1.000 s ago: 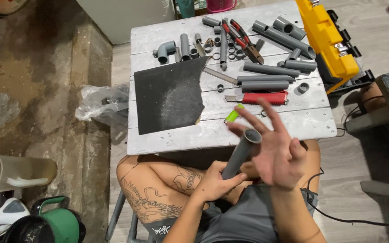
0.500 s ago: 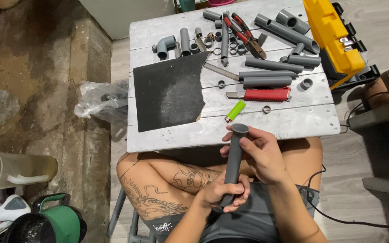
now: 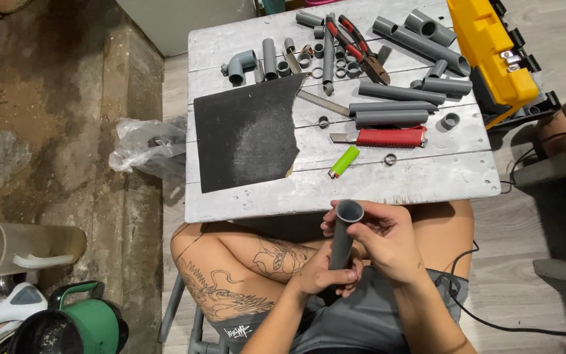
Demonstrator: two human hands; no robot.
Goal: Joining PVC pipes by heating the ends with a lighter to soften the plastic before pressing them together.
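Containers: yellow tool case point(image 3: 492, 52) stands at the far right corner of the bench point(image 3: 427, 177), well beyond the fingers; its contents cannot be seen. Green bucket point(image 3: 96, 324) on the floor, far to the left of the hands, holds something dark inside. Clear plastic jug point(image 3: 21, 248) lies on its side above the bucket; contents not discernible. Clear plastic bag point(image 3: 149, 147) off the bench's left edge holds dark items, not identifiable. Work piece: grey pipe section point(image 3: 343, 239), held over the lap just short of the near bench edge. Long axis runs nearly upright in view, open end toward the bench and facing the camera, lower end buried in the left hand point(image 3: 325, 272). Left-hand fingers wrapped closed around the lower part of the pipe. Right hand point(image 3: 391, 246) cupped against the upper part, fingers point(image 3: 378, 216) curled narrow at the rim, touching it. Beyond the fingers on the bench: black sandpaper sheet point(image 3: 244, 134), green lighter point(image 3: 344, 161), red utility knife point(image 3: 388, 137), several more grey pipe lengths point(image 3: 391, 111) and red-handled pliers point(image 3: 355, 39).
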